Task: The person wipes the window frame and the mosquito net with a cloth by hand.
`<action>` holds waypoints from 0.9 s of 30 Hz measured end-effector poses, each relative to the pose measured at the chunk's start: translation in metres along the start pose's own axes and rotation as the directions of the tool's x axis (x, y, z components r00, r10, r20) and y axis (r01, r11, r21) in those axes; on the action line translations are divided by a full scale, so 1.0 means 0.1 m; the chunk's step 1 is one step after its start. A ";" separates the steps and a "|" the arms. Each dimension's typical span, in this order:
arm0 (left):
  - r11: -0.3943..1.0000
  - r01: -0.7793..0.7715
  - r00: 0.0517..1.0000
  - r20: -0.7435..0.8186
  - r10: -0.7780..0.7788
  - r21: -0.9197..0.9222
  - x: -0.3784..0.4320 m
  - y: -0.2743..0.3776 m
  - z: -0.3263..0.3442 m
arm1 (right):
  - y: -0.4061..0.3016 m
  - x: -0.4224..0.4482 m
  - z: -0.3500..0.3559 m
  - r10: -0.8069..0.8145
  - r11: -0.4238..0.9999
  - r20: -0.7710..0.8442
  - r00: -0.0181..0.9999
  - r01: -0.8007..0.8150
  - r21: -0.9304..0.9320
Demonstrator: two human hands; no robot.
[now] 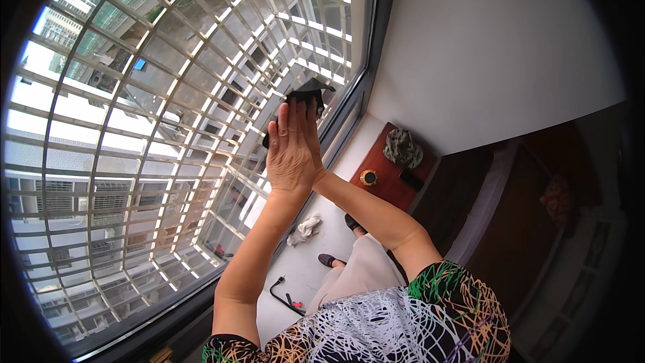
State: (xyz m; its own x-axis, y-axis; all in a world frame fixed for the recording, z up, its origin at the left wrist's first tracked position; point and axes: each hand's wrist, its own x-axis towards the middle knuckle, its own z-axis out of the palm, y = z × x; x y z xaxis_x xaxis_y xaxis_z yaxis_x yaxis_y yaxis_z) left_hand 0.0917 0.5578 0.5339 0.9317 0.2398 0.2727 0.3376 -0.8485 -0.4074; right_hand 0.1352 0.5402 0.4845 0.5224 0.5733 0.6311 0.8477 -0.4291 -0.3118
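Note:
Both hands lie against the window pane [332,25], pressing a black cloth [306,96] flat on the glass. My left hand [289,156] is the nearer one, with its fingers spread a little over the cloth's lower edge. Behind it and partly hidden by it, my right hand [313,136] reaches onto the same cloth, the two overlapping from wrist to fingers. A corner of the cloth stands out above the fingertips, and another dark part shows left of my left hand.
Outside the glass is a metal security grille [151,111]. A dark window frame [347,106] runs diagonally. On a red wooden surface [378,156] sit a camouflage hat [402,147], a round gold-rimmed object [369,177] and a dark phone-like object [411,180]. A white rag [304,229] and a black cable [283,298] lie below.

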 end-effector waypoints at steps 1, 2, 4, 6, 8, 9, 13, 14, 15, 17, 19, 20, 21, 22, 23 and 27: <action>0.999 0.045 0.999 -0.014 -0.045 -0.022 0.01 -0.03 -0.11 | -0.01 0.06 -0.02 0.060 0.991 -0.001 0.998 -0.059 0.121; 0.995 0.078 0.996 -0.034 -0.080 -0.062 0.04 -0.04 -0.23 | 0.01 0.14 -0.03 0.071 0.981 -0.146 0.987 -0.042 0.188; 0.981 0.142 0.987 -0.062 -0.151 -0.135 0.16 -0.11 -0.41 | 0.09 0.36 -0.08 0.020 0.990 -0.213 0.977 0.010 0.138; 0.940 0.138 0.976 -0.117 -0.182 -0.312 0.32 -0.13 -0.52 | 0.21 0.57 -0.14 -0.028 0.996 -0.240 0.970 0.048 0.077; 0.933 0.116 0.966 -0.180 -0.185 -0.340 0.54 -0.07 -0.52 | 0.37 0.73 -0.15 -0.022 0.997 -0.240 0.971 0.038 0.063; 0.928 0.086 0.949 -0.253 -0.187 -0.363 0.67 -0.02 -0.52 | 0.50 0.81 -0.16 -0.031 0.997 -0.262 0.965 0.047 0.054; 0.990 0.139 0.950 -0.285 -0.129 0.013 1.10 0.20 -0.28 | 0.88 1.02 -0.18 -0.049 0.998 -0.374 0.926 0.056 0.007; 0.992 0.089 0.967 -0.232 -0.107 -0.085 1.17 0.26 -0.24 | 0.99 1.04 -0.16 -0.046 0.999 -0.382 0.923 0.042 -0.020; 0.966 0.022 0.923 -0.365 -0.118 -0.258 1.27 0.27 -0.13 | 1.10 1.05 -0.10 -0.032 0.999 -0.375 0.927 0.031 -0.008; 0.983 0.003 0.934 -0.349 -0.069 -0.185 1.38 0.42 -0.01 | 1.42 1.02 -0.01 0.043 0.997 -0.344 0.938 -0.019 0.074; 1.000 -0.022 0.975 -0.220 0.018 -0.019 1.48 0.56 0.07 | 1.73 0.95 0.13 0.136 0.979 -0.293 0.946 -0.083 0.189; 0.997 -0.053 0.984 -0.164 0.062 0.062 1.53 0.64 0.14 | 1.88 0.91 0.23 0.186 0.959 -0.259 0.948 -0.118 0.258; 0.986 -0.090 0.989 -0.104 0.105 0.137 1.59 0.71 0.22 | 2.03 0.86 0.33 0.245 0.926 -0.219 0.944 -0.161 0.342; 0.987 -0.092 0.990 -0.094 0.105 0.133 1.66 0.78 0.27 | 2.17 0.81 0.42 0.300 0.883 -0.177 0.937 -0.202 0.423; 0.965 -0.148 0.986 -0.037 0.160 0.217 1.72 0.84 0.32 | 2.29 0.76 0.52 0.351 0.828 -0.131 0.927 -0.242 0.506; 0.841 -0.365 0.931 0.134 0.341 0.399 1.80 0.98 0.65 | 2.72 0.50 0.93 0.508 0.485 0.084 0.857 -0.366 0.794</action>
State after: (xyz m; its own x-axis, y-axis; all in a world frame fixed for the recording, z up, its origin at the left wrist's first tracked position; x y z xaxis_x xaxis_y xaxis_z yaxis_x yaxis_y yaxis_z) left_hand 0.3011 0.5479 0.4862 1.0000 -0.0025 -0.0021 -0.0032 -0.6134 -0.7897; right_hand 0.4002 0.5170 0.3650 0.8864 0.3321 0.3225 0.2932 0.1363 -0.9463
